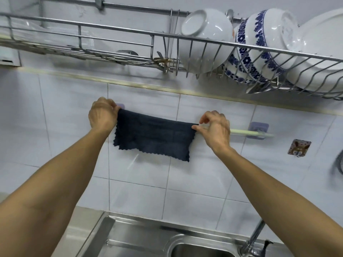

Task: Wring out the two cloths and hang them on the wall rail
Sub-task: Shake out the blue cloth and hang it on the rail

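Note:
A dark blue cloth (pixel 154 135) hangs folded over the pale green wall rail (pixel 248 132), spread flat against the white tiles. My left hand (pixel 103 114) grips its upper left corner at the rail's left bracket. My right hand (pixel 215 130) pinches its upper right corner with thumb and fingers. The rail runs on to the right to a purple bracket (pixel 258 129), bare along that stretch. Only one cloth shows in the head view.
A steel dish rack (pixel 278 51) with white and blue-patterned bowls (pixel 258 45) hangs overhead. A steel sink (pixel 130 238) and tap (pixel 254 238) lie below. A square wall hook (pixel 298 147) sits right of the rail.

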